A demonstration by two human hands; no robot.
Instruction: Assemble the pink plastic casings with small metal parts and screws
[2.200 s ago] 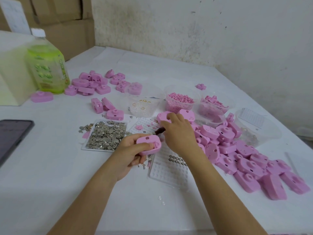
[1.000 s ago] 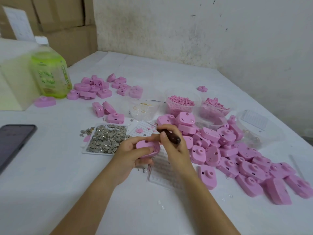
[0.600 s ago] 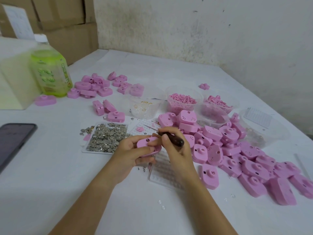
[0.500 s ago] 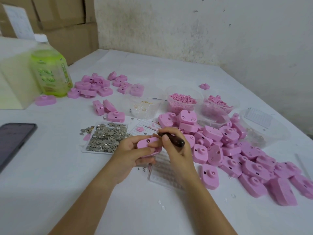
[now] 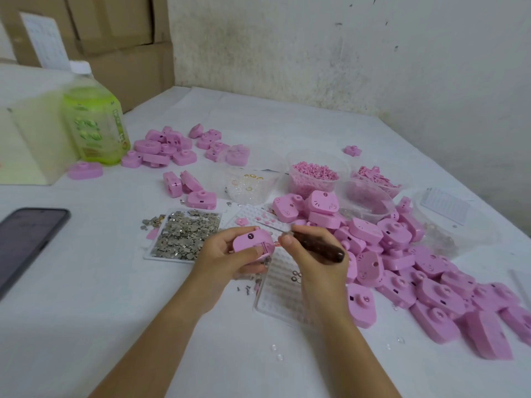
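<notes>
Head view: the left hand [image 5: 227, 255] curls its fingers and thumb round a rounded pink plastic casing [image 5: 252, 243], lifted above the white table [image 5: 86, 297]. Just beside it, the right hand [image 5: 313, 254] grips a dark-handled thin metal pick [image 5: 313, 245], whose tip points left over the casing.

Metal parts tray [image 5: 161, 257] left of grid tray [image 5: 277, 300]; casing pile [image 5: 436, 294] right; tubs [image 5: 313, 185] behind; bottle [image 5: 94, 130] far left
</notes>
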